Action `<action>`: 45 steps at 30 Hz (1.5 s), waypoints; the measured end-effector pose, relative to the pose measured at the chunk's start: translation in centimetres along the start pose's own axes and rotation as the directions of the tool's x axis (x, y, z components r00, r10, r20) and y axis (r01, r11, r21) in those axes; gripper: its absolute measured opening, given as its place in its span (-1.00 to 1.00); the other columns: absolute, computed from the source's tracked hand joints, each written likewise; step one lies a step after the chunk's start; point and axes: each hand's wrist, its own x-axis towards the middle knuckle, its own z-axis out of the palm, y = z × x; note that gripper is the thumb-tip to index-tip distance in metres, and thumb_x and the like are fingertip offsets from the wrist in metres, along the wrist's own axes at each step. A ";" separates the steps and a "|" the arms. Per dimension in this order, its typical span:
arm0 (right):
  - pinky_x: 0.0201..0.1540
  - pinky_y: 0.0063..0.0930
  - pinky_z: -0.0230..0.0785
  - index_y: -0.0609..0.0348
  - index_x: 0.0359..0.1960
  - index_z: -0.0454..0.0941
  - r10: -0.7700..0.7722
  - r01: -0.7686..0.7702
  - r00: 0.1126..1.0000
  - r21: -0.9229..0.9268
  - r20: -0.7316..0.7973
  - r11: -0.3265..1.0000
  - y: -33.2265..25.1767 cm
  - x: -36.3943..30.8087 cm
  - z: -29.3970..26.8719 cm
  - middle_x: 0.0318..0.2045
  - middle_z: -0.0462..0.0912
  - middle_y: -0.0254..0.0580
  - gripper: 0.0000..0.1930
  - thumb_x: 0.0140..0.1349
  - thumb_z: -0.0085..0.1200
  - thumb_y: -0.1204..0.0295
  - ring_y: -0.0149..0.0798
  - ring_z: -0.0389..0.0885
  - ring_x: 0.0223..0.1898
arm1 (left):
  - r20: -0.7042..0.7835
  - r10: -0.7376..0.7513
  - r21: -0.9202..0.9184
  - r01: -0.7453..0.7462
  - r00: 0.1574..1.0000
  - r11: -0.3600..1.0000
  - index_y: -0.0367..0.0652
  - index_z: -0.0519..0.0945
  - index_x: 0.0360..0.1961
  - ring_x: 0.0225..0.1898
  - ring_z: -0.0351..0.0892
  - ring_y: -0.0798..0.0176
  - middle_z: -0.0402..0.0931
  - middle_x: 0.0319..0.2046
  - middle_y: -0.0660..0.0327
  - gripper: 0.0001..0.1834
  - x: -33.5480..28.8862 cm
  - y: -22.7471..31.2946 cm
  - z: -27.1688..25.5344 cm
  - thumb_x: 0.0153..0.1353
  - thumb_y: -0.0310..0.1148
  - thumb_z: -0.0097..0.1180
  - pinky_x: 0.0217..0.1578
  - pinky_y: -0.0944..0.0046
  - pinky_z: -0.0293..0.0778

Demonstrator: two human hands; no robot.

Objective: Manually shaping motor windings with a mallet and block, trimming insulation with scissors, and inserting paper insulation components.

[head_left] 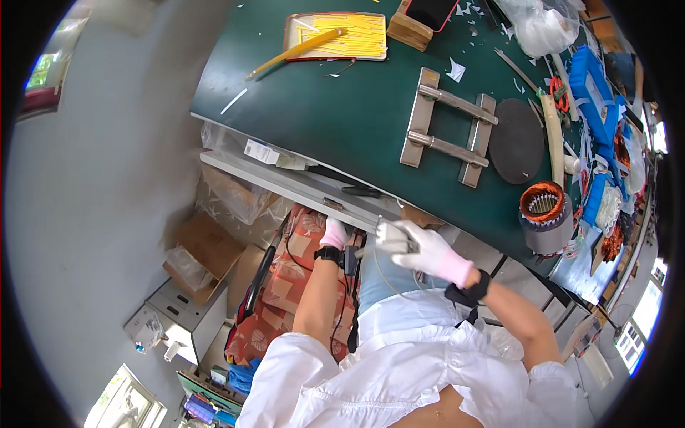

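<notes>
Both my hands wear white gloves with pink cuffs. My right hand (427, 251) is closed round a small pale grey object (392, 237), above my lap and close to the drawer front; its kind is unclear. Further left, my left hand (333, 233) reaches down by the edge of the open drawer (292, 182), over a red patterned cushion (300, 274). Its fingers are mostly hidden, so their hold does not show. Beside that wrist sits a small black box (350, 261) with dark cables running down.
On the green table (314, 107) lie a tray of yellow strips (364, 44), a metal stand with two bars (449, 128), a dark round disc (516, 141) and a stator with copper windings (546, 221). Blue bins (594, 93) line the right. A cardboard box (203, 250) stands lower left.
</notes>
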 end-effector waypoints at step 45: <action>-0.15 -0.33 0.40 0.22 -0.18 0.51 0.225 -0.152 0.132 0.204 -0.966 0.967 22.6 -25.8 -11.5 -0.28 0.59 0.01 -0.81 0.19 -0.03 0.47 -0.01 0.58 -0.21 | 0.455 -0.253 0.796 -0.518 0.854 -0.314 -0.38 0.47 -0.10 -0.11 0.48 0.23 0.53 -0.20 0.07 -0.71 -19.0 -1.3 35.0 0.27 -0.45 -0.21 -0.01 0.34 0.33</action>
